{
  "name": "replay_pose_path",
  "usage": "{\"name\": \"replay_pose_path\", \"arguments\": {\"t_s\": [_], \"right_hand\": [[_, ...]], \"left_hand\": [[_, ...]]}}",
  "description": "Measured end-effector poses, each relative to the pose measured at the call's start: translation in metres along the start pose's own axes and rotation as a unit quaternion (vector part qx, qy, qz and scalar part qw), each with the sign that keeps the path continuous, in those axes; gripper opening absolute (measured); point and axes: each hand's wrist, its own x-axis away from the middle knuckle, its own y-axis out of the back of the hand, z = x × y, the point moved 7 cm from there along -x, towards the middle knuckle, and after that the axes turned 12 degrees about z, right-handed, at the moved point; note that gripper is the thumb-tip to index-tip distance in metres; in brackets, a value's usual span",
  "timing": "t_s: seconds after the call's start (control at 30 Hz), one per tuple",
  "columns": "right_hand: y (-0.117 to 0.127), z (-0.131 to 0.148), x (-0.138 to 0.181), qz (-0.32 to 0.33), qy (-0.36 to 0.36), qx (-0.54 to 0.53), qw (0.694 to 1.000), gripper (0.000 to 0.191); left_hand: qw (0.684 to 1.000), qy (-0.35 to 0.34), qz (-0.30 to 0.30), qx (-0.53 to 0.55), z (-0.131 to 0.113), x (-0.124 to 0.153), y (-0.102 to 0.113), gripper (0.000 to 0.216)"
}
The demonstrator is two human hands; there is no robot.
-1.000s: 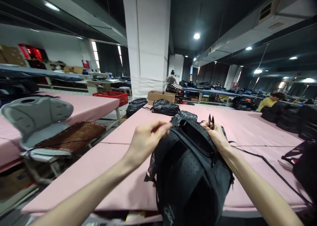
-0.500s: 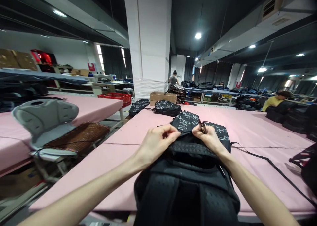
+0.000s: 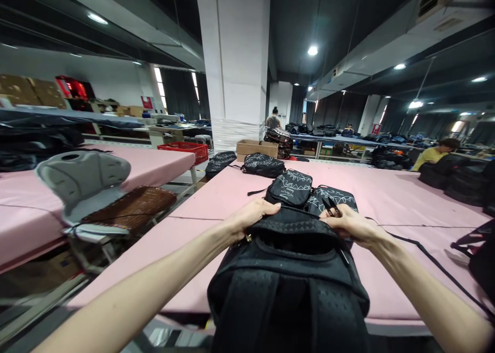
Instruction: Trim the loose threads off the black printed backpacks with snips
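Observation:
A black backpack [image 3: 288, 273] lies in front of me, its shoulder straps toward me and its top end pointing away. At the left of its far edge, my left hand [image 3: 255, 214] is closed on the black fabric, thumb on top. My right hand [image 3: 353, 224] is at the right of the same edge, its fingers curled around dark thread snips [image 3: 331, 207] whose blades point up and away. Its fingertips also touch the bag's edge, partly hidden. Just beyond the hands are two small black bags with white zigzag lines, one at the left [image 3: 291, 188] and one at the right [image 3: 335, 197].
The pink table [image 3: 410, 198] carries another patterned bag [image 3: 263, 165], a cardboard box [image 3: 257, 149] and a long black strap [image 3: 421, 247]. Black bags [image 3: 460, 180] are piled at the right near a person in yellow [image 3: 429, 157]. A grey chair [image 3: 87, 188] stands left.
My hands have moved apart along the backpack's far edge, the right one shifting to the right with the snips. More of the small patterned bags shows between them. The view has shifted slightly.

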Motion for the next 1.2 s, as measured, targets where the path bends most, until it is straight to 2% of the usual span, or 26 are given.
{"name": "replay_pose_path", "arguments": {"t_s": [0.07, 0.13, 0.17, 0.2, 0.23, 0.27, 0.3, 0.33, 0.4, 0.43, 0.47, 0.5, 0.57, 0.63, 0.73, 0.83, 0.9, 1.0, 1.07, 1.13, 1.2], "right_hand": [[-0.002, -0.011, -0.005, -0.014, -0.001, -0.057, 0.998, 0.028], [-0.002, -0.016, -0.01, -0.029, 0.005, -0.084, 0.996, 0.029], [-0.003, -0.017, -0.012, -0.037, 0.008, -0.089, 0.995, 0.029], [-0.003, -0.017, -0.013, -0.043, 0.008, -0.094, 0.995, 0.03], [-0.003, -0.017, -0.013, -0.047, 0.009, -0.097, 0.994, 0.03], [-0.003, -0.017, -0.013, -0.047, 0.01, -0.1, 0.994, 0.031], [-0.004, -0.016, -0.012, -0.044, 0.012, -0.101, 0.994, 0.031], [-0.006, -0.015, -0.012, -0.039, 0.014, -0.101, 0.994, 0.031], [-0.01, -0.013, -0.01, -0.024, 0.018, -0.091, 0.995, 0.029], [-0.012, -0.012, -0.008, -0.018, 0.023, -0.08, 0.996, 0.029], [-0.015, -0.01, -0.007, -0.013, 0.031, -0.067, 0.997, 0.029], [-0.017, -0.008, -0.005, -0.01, 0.039, -0.055, 0.998, 0.029], [-0.021, -0.004, -0.001, -0.009, 0.053, -0.038, 0.998, 0.031], [-0.024, -0.002, 0.002, -0.007, 0.058, -0.034, 0.998, 0.032], [-0.024, -0.002, 0.004, -0.024, 0.055, -0.023, 0.998, 0.029], [-0.016, -0.004, 0.001, -0.073, 0.065, -0.015, 0.995, 0.025], [-0.012, -0.007, -0.006, -0.09, 0.069, -0.015, 0.993, 0.025], [-0.005, -0.007, -0.016, -0.112, 0.084, -0.018, 0.99, 0.03], [0.006, -0.005, -0.009, -0.162, 0.106, -0.017, 0.981, 0.032], [0.018, -0.006, 0.015, -0.24, 0.128, -0.014, 0.962, 0.034], [0.02, -0.011, 0.048, -0.286, 0.137, -0.009, 0.948, 0.036]], "left_hand": [[0.999, 0.014, -0.01, -0.048, -0.006, 0.004, 0.002, 0.042], [0.983, -0.025, -0.068, -0.17, -0.024, 0.018, 0.004, 0.036], [0.958, -0.077, -0.122, -0.246, -0.038, 0.031, 0.003, 0.032], [0.919, -0.145, -0.177, -0.32, -0.054, 0.047, -0.003, 0.029], [0.873, -0.215, -0.21, -0.384, -0.066, 0.064, -0.015, 0.026], [0.834, -0.267, -0.205, -0.437, -0.073, 0.076, -0.032, 0.025], [0.813, -0.288, -0.161, -0.479, -0.074, 0.08, -0.051, 0.025], [0.811, -0.27, -0.077, -0.513, -0.069, 0.077, -0.069, 0.027], [0.817, -0.157, 0.146, -0.536, -0.044, 0.061, -0.098, 0.033], [0.811, -0.094, 0.242, -0.525, -0.031, 0.054, -0.107, 0.037], [0.801, -0.045, 0.312, -0.508, -0.022, 0.049, -0.111, 0.041], [0.792, -0.013, 0.36, -0.493, -0.017, 0.044, -0.113, 0.043], [0.783, 0.015, 0.383, -0.489, -0.014, 0.034, -0.112, 0.042], [0.78, 0.043, 0.354, -0.514, -0.012, 0.03, -0.108, 0.042], [0.774, 0.085, 0.275, -0.564, -0.013, 0.039, -0.102, 0.058], [0.753, 0.087, 0.172, -0.629, -0.027, 0.053, -0.091, 0.061], [0.738, 0.073, 0.164, -0.651, -0.032, 0.061, -0.087, 0.053], [0.764, 0.023, 0.15, -0.627, -0.034, 0.06, -0.08, 0.038], [0.788, -0.011, 0.087, -0.609, -0.035, 0.053, -0.068, 0.038], [0.806, -0.037, 0.039, -0.589, -0.033, 0.045, -0.054, 0.041], [0.825, -0.067, 0.019, -0.561, -0.032, 0.036, -0.043, 0.043]]}}
